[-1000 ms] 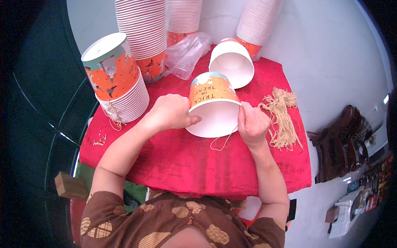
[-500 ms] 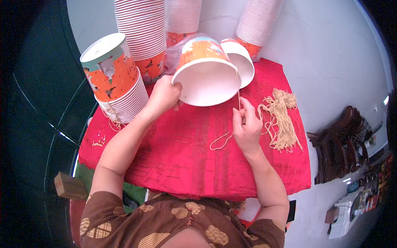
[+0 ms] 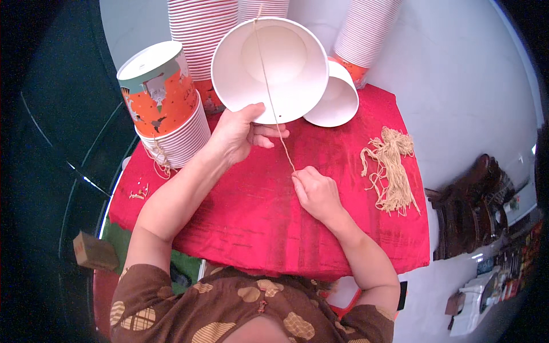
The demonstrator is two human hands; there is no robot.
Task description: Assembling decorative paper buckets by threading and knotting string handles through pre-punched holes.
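Note:
A large white-lined paper bucket point(image 3: 297, 80) is tipped so its open mouth faces me. My left hand point(image 3: 237, 134) is shut on its lower rim, thumb at the inside and fingers beneath. A small dark hole point(image 3: 280, 116) shows in the wall by that rim. From the bucket's top edge a beige string point(image 3: 265, 71) runs down across the mouth, past my left fingers. My right hand point(image 3: 317, 193) is closed in a pinch on the string's lower part, over the red cloth. The bucket's printed outside is mostly hidden.
A bundle of beige strings point(image 3: 394, 171) lies at the right of the red tablecloth point(image 3: 251, 223). Another bucket point(image 3: 337, 100) rests on its side behind. Tall bucket stacks point(image 3: 203, 40) stand at the back. An orange printed bucket point(image 3: 160, 100) sits inverted on a stack point(image 3: 186, 140) at left.
The bucket has been raised and turned mouth toward me. My right hand has moved left and nearer with the string, which now crosses the mouth. My left hand has shifted along the rim.

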